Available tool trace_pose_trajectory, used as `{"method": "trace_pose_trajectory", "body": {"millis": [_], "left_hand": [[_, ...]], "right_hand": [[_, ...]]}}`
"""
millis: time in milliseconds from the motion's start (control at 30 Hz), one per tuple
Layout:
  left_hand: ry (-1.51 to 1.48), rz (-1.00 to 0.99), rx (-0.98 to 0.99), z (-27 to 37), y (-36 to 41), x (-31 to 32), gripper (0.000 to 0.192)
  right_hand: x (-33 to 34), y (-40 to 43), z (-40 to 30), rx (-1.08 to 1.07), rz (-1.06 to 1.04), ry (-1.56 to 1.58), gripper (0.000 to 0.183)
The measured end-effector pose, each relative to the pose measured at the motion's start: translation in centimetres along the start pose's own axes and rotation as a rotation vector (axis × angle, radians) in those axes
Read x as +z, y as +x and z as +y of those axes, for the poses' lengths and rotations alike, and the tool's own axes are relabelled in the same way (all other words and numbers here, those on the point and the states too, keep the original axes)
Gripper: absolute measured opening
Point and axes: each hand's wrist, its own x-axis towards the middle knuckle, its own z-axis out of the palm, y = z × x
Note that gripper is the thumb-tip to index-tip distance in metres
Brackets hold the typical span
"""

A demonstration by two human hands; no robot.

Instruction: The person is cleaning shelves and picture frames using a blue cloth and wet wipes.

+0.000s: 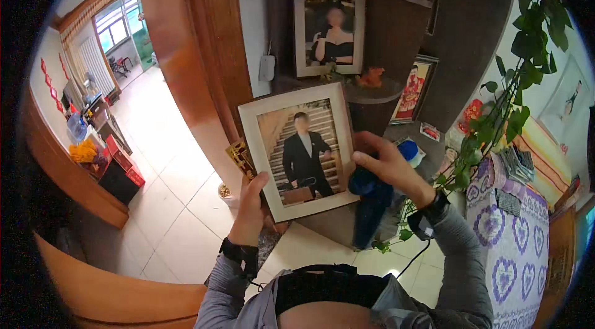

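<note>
A white-framed photograph (300, 157) of a person in a dark suit is tilted in front of me. My left hand (251, 198) grips its lower left edge, with the thumb on the frame. At the frame's right edge is my right hand (383, 164), thumb and fingers on either side of the border. Beyond it, another white-framed photograph (330, 31) stands upright on a dark shelf (376, 92), with an orange ornament (370, 78) near its lower right corner. A gold patterned item (240, 159) shows beside the held frame's left edge, above my left hand.
Below the right hand is a dark blue object (372, 203). Trailing green vines (483, 138) hang at the right, near a bed with a heart-patterned cover (506, 245). A wooden door frame (200, 50) stands left; a framed picture (413, 92) leans behind.
</note>
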Motion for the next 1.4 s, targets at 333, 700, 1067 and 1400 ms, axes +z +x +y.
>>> {"method": "trace_pose_trajectory", "body": {"millis": [333, 700, 1067, 1400], "left_hand": [[-0.206, -0.037, -0.197, -3.1, 1.3, -0.2, 0.050], [-0.273, -0.015, -0.192, -3.6, 0.1, -3.0, 0.047], [-0.256, -0.086, -0.100, -2.6, -2.3, -4.1, 0.057], [-0.322, -0.209, -0.186, -1.2, -3.4, -5.8, 0.053]], "right_hand": [[-2.7, 0.1, 0.7, 0.263, -0.109, 0.290, 0.036], [-20.1, 10.9, -10.8, -0.378, 0.507, -0.031, 0.041], [-27.3, 29.5, -8.8, -0.375, 0.139, -0.642, 0.032], [-25.1, 34.0, -9.5, 0.170, 0.311, -0.363, 0.043]]}}
